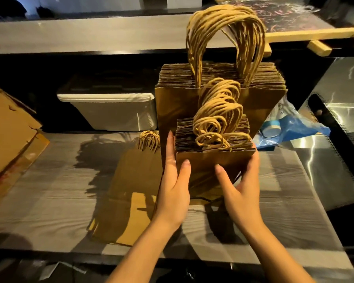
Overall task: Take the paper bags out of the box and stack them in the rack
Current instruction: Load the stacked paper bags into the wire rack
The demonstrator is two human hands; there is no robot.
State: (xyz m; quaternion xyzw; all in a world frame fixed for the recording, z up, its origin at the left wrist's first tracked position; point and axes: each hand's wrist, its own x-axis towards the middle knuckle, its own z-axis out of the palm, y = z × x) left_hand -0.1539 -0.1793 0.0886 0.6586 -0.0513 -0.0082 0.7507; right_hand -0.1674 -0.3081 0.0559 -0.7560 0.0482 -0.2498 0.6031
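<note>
A stack of small brown paper bags (213,160) with twisted paper handles stands upright on the grey wood-grain counter (49,190). My left hand (175,184) holds its left side, thumb on the front face. My right hand (241,186) holds its right side, thumb across the front. Directly behind stands a taller stack of large brown paper bags (178,107), its handles arching high. The rack itself is hidden by the bags. A few flat paper bags (129,193) lie on the counter to the left.
Flattened cardboard (10,129) lies at the left edge. A white plastic tub (114,111) sits on the shelf behind. A blue plastic bag (290,127) with a small container rests at the right, beside a steel surface (339,119). A wooden-framed chalkboard (294,19) lies above.
</note>
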